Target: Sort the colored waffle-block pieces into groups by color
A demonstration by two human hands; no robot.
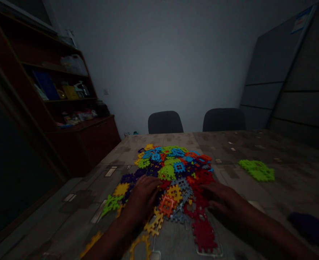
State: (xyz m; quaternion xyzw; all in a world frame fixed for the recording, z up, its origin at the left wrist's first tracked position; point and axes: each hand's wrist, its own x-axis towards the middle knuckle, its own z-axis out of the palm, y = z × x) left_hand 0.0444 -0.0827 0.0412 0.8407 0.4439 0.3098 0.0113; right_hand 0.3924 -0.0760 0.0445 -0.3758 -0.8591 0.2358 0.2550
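Note:
A heap of coloured plastic interlocking pieces lies across the middle of the table. My left hand (146, 189) rests over the left side of the heap, its fingers reaching toward the middle, with dark purple pieces (154, 169) beside it. Nothing held shows in it. My right hand (223, 196) is at the heap's right edge, fingers stretched out and thumb apart, nearest the red pieces (199, 195). Between the hands lie an orange window-shaped piece (167, 205), a yellow window-shaped piece (174, 193) and grey pieces (185, 187).
A green piece (257, 169) lies apart on the right of the patterned table (230, 148), and a dark purple item (311, 227) is nearer at right. Two dark chairs (165, 122) stand beyond the far edge. A wooden shelf unit (94, 135) is at left.

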